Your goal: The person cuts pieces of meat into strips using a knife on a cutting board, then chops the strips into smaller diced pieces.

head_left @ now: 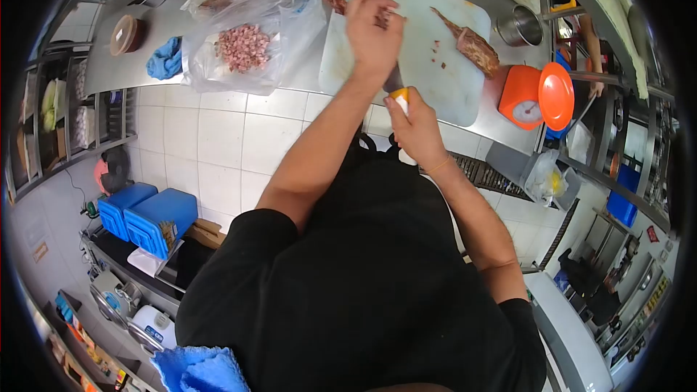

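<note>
My right hand (421, 131) is closed around the yellow and white handle of a knife (396, 81). The blade points away from me over the white cutting board (446, 7) and passes beneath my left hand (374, 33). My left hand is over the board with its fingers curled; dark bits of meat show at the fingertips, but what it grips is mostly hidden. A reddish-brown piece of meat (335, 3) sticks out to its left. A larger cooked-looking piece of meat (475, 51) with a thin end lies at the board's right, beside small crumbs.
Left of the board, diced pink meat (244, 48) lies on a clear plastic bag (200, 65). A blue cloth (165, 59) and a lidded brown tub (127, 34) are further left. At right stand a metal pot (520, 27), an orange scale (517, 87) and an orange plate (556, 96).
</note>
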`<state>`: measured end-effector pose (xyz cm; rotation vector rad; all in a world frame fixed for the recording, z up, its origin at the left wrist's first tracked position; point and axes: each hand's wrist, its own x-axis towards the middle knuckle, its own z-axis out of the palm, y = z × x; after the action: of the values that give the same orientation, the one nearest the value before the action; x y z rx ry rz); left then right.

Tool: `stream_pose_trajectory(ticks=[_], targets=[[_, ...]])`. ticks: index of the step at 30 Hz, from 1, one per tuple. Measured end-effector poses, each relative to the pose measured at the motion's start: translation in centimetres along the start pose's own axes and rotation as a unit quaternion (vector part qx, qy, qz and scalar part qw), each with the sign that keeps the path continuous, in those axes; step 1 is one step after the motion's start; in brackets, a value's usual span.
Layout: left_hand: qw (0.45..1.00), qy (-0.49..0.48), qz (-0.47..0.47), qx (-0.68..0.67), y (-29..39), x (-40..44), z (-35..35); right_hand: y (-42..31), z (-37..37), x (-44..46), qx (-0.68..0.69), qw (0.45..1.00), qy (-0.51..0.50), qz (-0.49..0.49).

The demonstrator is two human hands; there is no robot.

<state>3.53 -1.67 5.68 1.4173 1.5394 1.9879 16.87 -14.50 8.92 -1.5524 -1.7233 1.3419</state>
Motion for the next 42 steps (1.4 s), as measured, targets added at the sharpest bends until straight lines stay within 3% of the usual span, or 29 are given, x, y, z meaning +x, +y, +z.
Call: stream_pose_trajectory(ticks=[2, 5, 11, 14, 18, 23, 26, 29, 32, 35, 37, 42], targets=[[0.999, 0.047, 0.001, -0.027, 0.7, 2.3, -3.4, -2.8, 0.8, 0.6, -0.045, 0.995, -0.007, -0.084], [0.992, 0.117, -0.014, -0.045, -0.5, 5.0, -9.3, -6.3, 3.6, 2.5, -0.104, 0.984, -0.065, -0.129], [0.954, 0.272, -0.108, -0.067, -8.8, 7.6, -19.0, -10.2, 9.6, 6.1, -0.181, 0.960, -0.160, -0.139], [0.949, 0.253, -0.173, 0.074, -15.8, 6.9, -22.8, -9.5, 9.5, 6.9, -0.208, 0.959, -0.155, -0.115], [0.958, 0.099, -0.112, 0.246, -18.2, 5.5, -24.1, -7.1, 5.6, 5.8, -0.236, 0.959, -0.125, -0.095], [0.939, 0.010, 0.011, 0.344, -16.1, 5.1, -23.2, -0.5, -1.4, 1.1, -0.263, 0.963, -0.011, -0.061], [0.948, 0.035, -0.004, 0.318, -12.0, 4.7, -21.2, 4.0, -5.0, -2.6, -0.228, 0.971, 0.072, 0.006], [0.971, 0.020, 0.006, 0.238, -6.6, 3.6, -17.7, 8.7, -6.9, -6.2, -0.193, 0.969, 0.157, 0.008], [0.995, -0.062, -0.011, 0.082, -3.3, 1.8, -13.1, 10.0, -7.7, -9.1, -0.061, 0.969, 0.127, 0.204], [0.974, -0.224, -0.010, 0.013, -1.1, -0.3, -7.0, 11.9, -6.7, -10.6, -0.018, 0.968, 0.134, 0.210], [0.960, -0.280, -0.005, 0.028, -0.7, -1.5, -2.7, 12.0, -5.8, -10.7, 0.058, 0.964, 0.126, 0.229], [0.955, -0.245, 0.055, 0.160, -6.3, -2.9, 6.1, 11.9, -3.6, -8.5, 0.156, 0.956, 0.111, 0.220]])
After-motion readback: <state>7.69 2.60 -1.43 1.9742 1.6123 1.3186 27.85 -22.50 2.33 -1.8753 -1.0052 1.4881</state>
